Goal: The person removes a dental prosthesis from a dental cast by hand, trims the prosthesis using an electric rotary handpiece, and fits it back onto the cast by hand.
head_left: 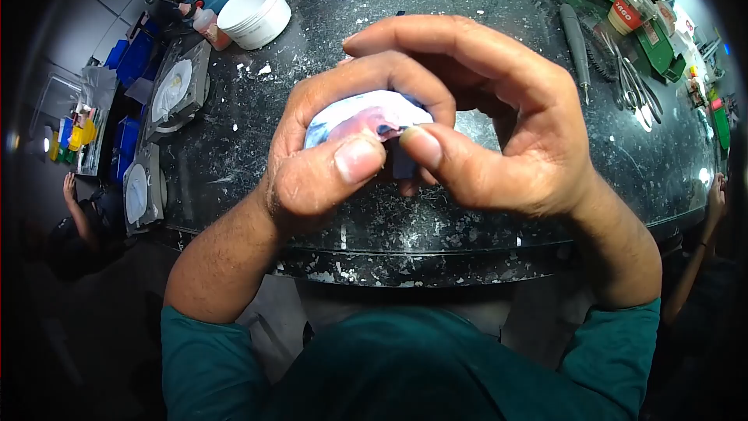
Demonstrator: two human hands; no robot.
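Observation:
A white and bluish plaster piece with a pink, waxy-looking patch (pixel 362 118), which looks like a dental cast, is held above the front of the bench. My left hand (pixel 323 136) wraps round it, fingers over the far side and thumb on the near side. From the right, the thumb of my right hand (pixel 514 125) presses against the piece's right edge, beside a small dark spot. The right fingers arch over and behind, their tips partly hidden. Both hands are closed on the same piece, and its underside is out of sight.
A white tub (pixel 255 15) stands at the back left, near metal-framed holders (pixel 178 90) with white plaster discs. On the right lie a grey handpiece (pixel 575 51), scissors (pixel 639 90) and a cup (pixel 626 12). Other people's arms (pixel 75 199) show at both sides.

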